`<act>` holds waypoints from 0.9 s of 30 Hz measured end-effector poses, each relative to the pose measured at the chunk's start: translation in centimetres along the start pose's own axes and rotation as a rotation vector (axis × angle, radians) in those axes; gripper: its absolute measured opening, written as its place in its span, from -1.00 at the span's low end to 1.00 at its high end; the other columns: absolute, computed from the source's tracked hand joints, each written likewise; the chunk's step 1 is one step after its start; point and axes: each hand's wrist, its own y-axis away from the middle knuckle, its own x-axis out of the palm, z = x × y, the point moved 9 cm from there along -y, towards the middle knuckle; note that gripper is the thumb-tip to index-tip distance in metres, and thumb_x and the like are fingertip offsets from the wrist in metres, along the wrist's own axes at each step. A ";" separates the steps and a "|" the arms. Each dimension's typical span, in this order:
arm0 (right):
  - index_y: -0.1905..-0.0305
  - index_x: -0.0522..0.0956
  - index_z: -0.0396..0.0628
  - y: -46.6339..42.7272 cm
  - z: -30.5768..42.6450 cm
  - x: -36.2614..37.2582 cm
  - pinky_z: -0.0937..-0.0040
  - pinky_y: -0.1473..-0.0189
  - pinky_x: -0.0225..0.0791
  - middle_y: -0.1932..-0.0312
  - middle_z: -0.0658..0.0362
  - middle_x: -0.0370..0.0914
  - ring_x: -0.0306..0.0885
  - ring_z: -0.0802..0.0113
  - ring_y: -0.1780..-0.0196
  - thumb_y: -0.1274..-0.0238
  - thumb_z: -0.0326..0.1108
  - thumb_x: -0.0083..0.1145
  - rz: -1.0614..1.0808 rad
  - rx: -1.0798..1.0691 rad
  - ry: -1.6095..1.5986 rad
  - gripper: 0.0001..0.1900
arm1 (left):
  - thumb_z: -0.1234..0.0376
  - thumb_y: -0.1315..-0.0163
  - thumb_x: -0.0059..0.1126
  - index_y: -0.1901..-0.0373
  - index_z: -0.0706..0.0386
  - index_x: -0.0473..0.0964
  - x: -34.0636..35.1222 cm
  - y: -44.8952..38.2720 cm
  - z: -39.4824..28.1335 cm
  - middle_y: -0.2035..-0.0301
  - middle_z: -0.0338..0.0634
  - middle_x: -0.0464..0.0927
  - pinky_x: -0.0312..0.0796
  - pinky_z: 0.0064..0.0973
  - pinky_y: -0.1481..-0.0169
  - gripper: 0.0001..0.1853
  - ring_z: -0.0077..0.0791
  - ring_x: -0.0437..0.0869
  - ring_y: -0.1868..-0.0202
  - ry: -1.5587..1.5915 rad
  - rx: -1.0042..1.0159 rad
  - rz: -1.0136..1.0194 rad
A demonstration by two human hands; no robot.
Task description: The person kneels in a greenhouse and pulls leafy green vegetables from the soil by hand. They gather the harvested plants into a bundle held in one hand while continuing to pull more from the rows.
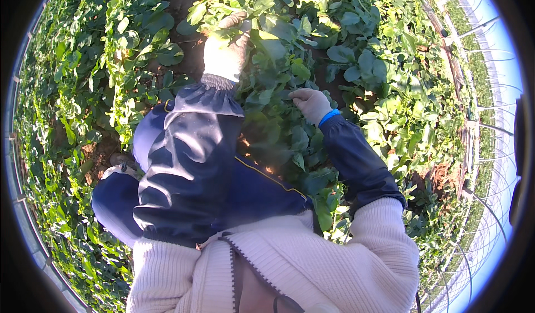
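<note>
My left hand (228, 52), in a pale work glove soiled at the fingers, reaches in among leafy green plants (278, 41). Leaves partly cover its fingers, so whether it grips one cannot be told. Lower and to the right, my right hand (311, 105) is also gloved, with a blue band (329, 117) at the wrist. Its fingers are bent and its thumb lies close to them against the foliage; anything pinched there is too small to make out. Dark sleeve covers (188, 154) with gathered cuffs run over both forearms.
Bent knees in blue trousers (267, 192) with yellow piping are beneath my arms. Dense leafy rows grow on both sides, and bare soil (182, 4) shows between them. Along the right stand thin metal hoops (480, 27) and a pale edging strip (455, 70).
</note>
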 end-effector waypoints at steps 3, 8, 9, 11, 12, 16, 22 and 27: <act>0.16 0.57 -0.01 -0.5 0.0 1.6 0.33 0.16 0.36 0.27 0.14 0.55 0.50 0.18 0.16 -0.06 -0.34 0.05 -0.040 -0.309 0.390 -0.78 | 0.49 -0.11 0.15 0.15 0.27 0.48 0.7 0.1 0.6 0.22 -0.12 0.55 0.42 -0.62 0.11 -0.76 -0.48 0.56 0.22 -0.015 -0.022 0.058; 0.20 0.57 0.03 -2.4 -0.5 3.6 0.24 0.13 0.35 0.25 0.09 0.53 0.49 0.11 0.13 0.03 -0.26 0.08 0.150 -0.172 0.754 -0.76 | 0.36 -0.13 0.18 0.18 0.24 0.51 0.4 0.1 2.6 0.26 -0.19 0.58 0.37 -0.57 0.13 -0.77 -0.54 0.52 0.29 -0.134 -0.091 0.050; 0.21 0.57 0.03 -2.6 0.0 3.8 0.23 0.12 0.35 0.23 0.09 0.52 0.48 0.11 0.12 0.03 -0.25 0.08 0.176 -0.184 0.823 -0.77 | 0.36 -0.13 0.18 0.18 0.23 0.51 0.3 0.0 2.1 0.27 -0.19 0.58 0.37 -0.57 0.13 -0.77 -0.53 0.53 0.30 -0.163 -0.014 0.036; 0.18 0.56 0.01 -2.6 0.7 4.3 0.20 0.05 0.30 0.19 0.10 0.50 0.46 0.12 0.07 0.03 -0.28 0.07 0.228 -0.217 0.960 -0.75 | 0.37 -0.12 0.18 0.18 0.22 0.52 0.4 0.1 1.0 0.29 -0.19 0.58 0.37 -0.57 0.14 -0.77 -0.50 0.54 0.31 -0.252 0.096 0.018; 0.14 0.54 0.00 -2.6 0.8 4.7 0.19 0.00 0.26 0.18 0.10 0.49 0.45 0.13 0.04 0.03 -0.30 0.06 0.252 -0.239 1.028 -0.72 | 0.38 -0.11 0.19 0.18 0.21 0.52 0.5 0.2 0.6 0.32 -0.16 0.59 0.38 -0.56 0.14 -0.77 -0.45 0.56 0.32 -0.355 0.131 0.022; 0.01 0.45 -0.02 -1.8 3.0 5.6 0.16 -0.09 0.16 0.11 0.12 0.45 0.39 0.20 -0.04 0.04 -0.33 0.07 0.092 -0.539 1.163 -0.62 | 0.34 -0.03 0.21 0.18 0.21 0.49 0.9 0.3 0.8 0.29 -0.08 0.59 0.43 -0.51 0.14 -0.71 -0.29 0.61 0.25 -0.120 0.038 0.060; -0.01 0.43 0.00 -2.5 1.8 7.1 0.25 -0.02 0.25 0.18 0.12 0.49 0.46 0.20 0.05 0.03 -0.37 0.05 0.332 -0.578 1.218 -0.60 | 0.26 -0.04 0.19 0.18 0.17 0.50 1.0 0.2 1.3 0.28 -0.09 0.59 0.42 -0.49 0.10 -0.70 -0.27 0.61 0.21 -0.306 0.095 0.040; 0.07 0.50 0.07 -4.3 2.0 6.2 0.25 0.10 0.35 0.25 0.11 0.53 0.51 0.13 0.14 0.00 -0.35 0.03 0.494 -0.397 1.189 -0.69 | 0.23 -0.05 0.16 0.18 0.15 0.50 1.3 0.4 2.3 0.28 -0.09 0.59 0.42 -0.46 0.10 -0.69 -0.24 0.60 0.21 -0.242 0.131 0.065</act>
